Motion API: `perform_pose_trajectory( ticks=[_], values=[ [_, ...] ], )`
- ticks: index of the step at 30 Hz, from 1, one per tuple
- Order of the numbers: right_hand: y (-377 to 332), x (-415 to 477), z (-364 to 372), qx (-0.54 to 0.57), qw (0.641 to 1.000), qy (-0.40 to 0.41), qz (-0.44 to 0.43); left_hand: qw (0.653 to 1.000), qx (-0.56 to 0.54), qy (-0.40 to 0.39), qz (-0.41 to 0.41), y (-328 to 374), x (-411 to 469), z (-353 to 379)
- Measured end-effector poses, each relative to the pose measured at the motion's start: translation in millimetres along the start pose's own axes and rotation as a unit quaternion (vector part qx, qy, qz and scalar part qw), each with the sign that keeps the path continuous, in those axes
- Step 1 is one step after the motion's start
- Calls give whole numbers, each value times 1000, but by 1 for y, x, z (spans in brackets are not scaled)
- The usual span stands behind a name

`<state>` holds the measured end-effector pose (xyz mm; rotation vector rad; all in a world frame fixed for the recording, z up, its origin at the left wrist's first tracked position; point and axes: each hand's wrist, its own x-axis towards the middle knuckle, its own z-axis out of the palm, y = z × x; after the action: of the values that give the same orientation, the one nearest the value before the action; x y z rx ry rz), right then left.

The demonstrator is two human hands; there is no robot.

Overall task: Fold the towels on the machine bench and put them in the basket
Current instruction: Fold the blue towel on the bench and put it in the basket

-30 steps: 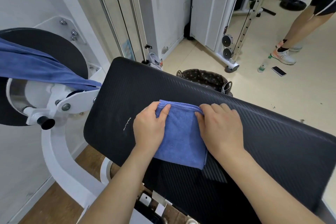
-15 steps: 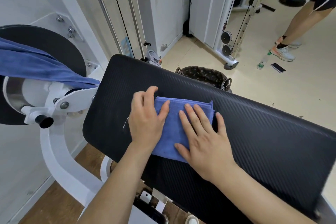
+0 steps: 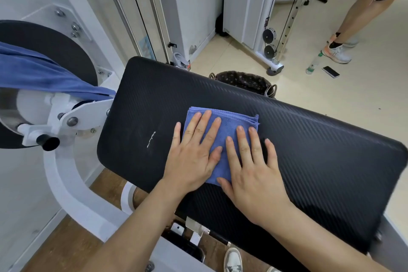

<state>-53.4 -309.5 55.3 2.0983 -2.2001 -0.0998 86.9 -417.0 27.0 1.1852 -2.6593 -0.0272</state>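
On bench [image 3: 309, 139], flat hands press towel [image 3: 229, 121]

The bench [image 3: 309, 150] hides most of the basket [image 3: 242, 80], and the left edge cuts off the draped towel [image 3: 44, 73].

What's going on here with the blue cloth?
A person is flattening a folded blue towel on the black machine bench, left hand and right hand both pressed flat on it. The basket sits behind the bench, and another blue towel hangs over the machine on the left, not yet folded.
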Motion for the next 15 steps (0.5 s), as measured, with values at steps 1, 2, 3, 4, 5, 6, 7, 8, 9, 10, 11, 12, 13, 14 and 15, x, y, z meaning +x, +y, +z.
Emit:
perform_pose_trajectory(
  ticks=[1,2,3,4,5,6,7,8,9,10,11,12,13,14,15],
  values=[
    [1,1,1,-4,1000,-6,-1,1000,-2,-3,5,-1,0,-4],
    [1,2,2,-7,1000,-9,-2,1000,-4,-3,11,-2,-2,-8],
    [1,2,3,-10,1000,-12,-1,1000,-11,7,18,-3,-5,-14],
    [2,2,3,-15,1000,-14,1,999,-25,31,27,-4,-10,-19],
    [2,2,2,-20,1000,-15,3,996,-38,67,40,-4,-18,-23],
    [2,2,2,-21,1000,-17,5,992,-47,106,55,-4,-26,-25],
    [1,2,1,-19,1000,-19,8,988,-53,125,69,-5,-36,-23],
    [0,2,0,-16,1000,-20,10,988,-53,119,80,-6,-45,-20],
    [-1,2,-2,-10,1000,-19,14,990,-45,96,88,-8,-53,-16],
    [-2,3,-5,-2,1000,-15,17,993,-33,67,94,-10,-59,-12],
    [-1,3,-9,12,1000,-6,17,994,-22,46,99,-12,-63,-6],
    [0,2,-14,29,999,11,13,994,-14,39,102,-14,-64,-2],
    [1,1,-17,47,998,34,0,993,-12,43,105,-15,-62,1],
    [1,-1,-20,61,996,57,-23,993,-16,55,107,-16,-60,3],
    [2,-3,-20,68,994,70,-52,992,-19,68,108,-16,-57,5]
  ],
)
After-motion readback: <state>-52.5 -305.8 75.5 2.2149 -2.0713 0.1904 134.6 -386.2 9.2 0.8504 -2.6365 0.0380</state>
